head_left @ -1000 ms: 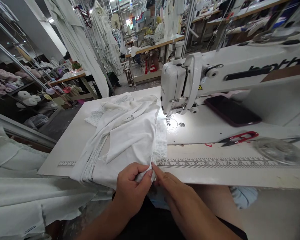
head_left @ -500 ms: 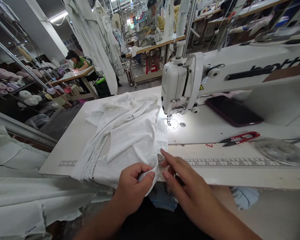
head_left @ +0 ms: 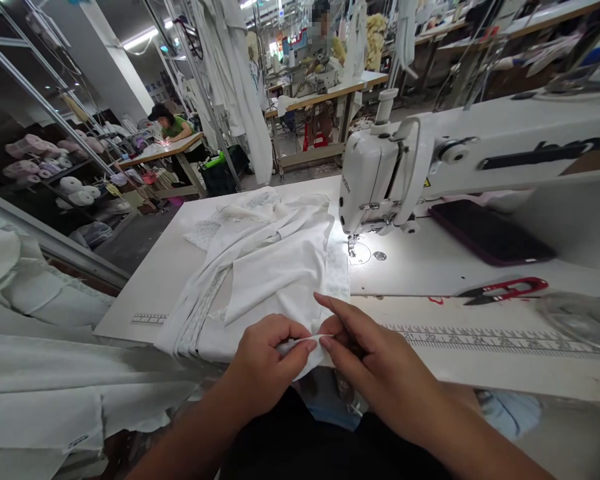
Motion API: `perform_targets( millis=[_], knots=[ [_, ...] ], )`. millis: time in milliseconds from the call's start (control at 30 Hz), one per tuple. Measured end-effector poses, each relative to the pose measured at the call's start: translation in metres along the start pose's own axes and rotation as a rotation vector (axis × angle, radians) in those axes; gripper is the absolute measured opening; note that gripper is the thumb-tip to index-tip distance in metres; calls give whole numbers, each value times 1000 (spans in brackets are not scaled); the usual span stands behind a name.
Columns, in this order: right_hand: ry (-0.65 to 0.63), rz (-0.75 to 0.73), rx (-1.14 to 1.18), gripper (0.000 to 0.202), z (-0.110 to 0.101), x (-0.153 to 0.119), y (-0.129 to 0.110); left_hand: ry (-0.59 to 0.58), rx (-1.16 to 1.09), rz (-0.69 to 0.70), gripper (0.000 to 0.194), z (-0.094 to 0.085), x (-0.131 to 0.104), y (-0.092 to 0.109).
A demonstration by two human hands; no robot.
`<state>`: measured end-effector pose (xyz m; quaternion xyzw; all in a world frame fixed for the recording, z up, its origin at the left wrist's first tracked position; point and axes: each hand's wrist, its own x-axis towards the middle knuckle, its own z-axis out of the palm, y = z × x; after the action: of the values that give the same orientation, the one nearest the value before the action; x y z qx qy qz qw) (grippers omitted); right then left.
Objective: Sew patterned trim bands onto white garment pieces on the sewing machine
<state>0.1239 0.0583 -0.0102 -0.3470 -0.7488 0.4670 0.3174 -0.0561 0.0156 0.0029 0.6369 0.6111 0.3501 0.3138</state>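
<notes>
White fabric (head_left: 280, 267) lies in folds on the table, left of the sewing machine's needle area. At the table's front edge my left hand (head_left: 273, 350) pinches the edge of this fabric between thumb and fingers. Close against it, my right hand (head_left: 363, 340) pinches the same edge, thumb against a finger, with its index finger stretched out above. The fingertips of both hands nearly meet. Beyond them stands the sewing machine (head_left: 380, 177), its light shining on the presser foot (head_left: 353, 245). A strip of the fabric runs up beside the foot.
Red thread snips (head_left: 510, 290), a dark phone (head_left: 490, 230) and a clear round dish (head_left: 580, 317) lie on the right. A printed ruler (head_left: 460, 340) runs along the table front. More white cloth (head_left: 40, 373) hangs at left. A person in green (head_left: 180, 127) sits farther back.
My right hand has closed in on the fabric edge beside my left hand and now pinches it. The whole view has shifted slightly, moving the scene rightward.
</notes>
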Motion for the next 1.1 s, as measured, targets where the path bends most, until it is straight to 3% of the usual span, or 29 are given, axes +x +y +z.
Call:
perform_targets(
  millis=[133, 233, 300, 400, 467, 533, 667, 767, 867, 1100],
  knots=[
    [-19, 11, 30, 44, 0, -3, 2, 55, 35, 164, 6, 5, 0, -5],
    [-31, 58, 87, 43, 1, -4, 3, 36, 12, 114, 4, 6, 0, -6],
    [-36, 77, 120, 42, 2, -3, 3, -1, 26, 91, 13, 5, 1, -5],
    [-37, 72, 122, 42, 2, -3, 2, -34, 40, 131, 24, 3, 0, -5],
    [-32, 67, 104, 41, 1, -2, 1, -63, 28, 134, 19, 1, 0, -7],
    [-31, 78, 89, 41, -1, -2, 1, -98, 10, 99, 15, -3, -1, -8],
    [-25, 97, 86, 40, -3, -2, 3, -90, -41, -5, 29, -10, -3, -9],
    [-33, 104, 96, 40, -3, -4, 5, -92, -65, -31, 25, -10, -2, -5],
    [-42, 110, 93, 41, -2, -4, 4, -85, -70, -25, 8, -8, 0, -1],
    [-108, 71, -83, 17, -6, 2, -7, -114, -34, 71, 28, -5, 1, -2]
  ],
)
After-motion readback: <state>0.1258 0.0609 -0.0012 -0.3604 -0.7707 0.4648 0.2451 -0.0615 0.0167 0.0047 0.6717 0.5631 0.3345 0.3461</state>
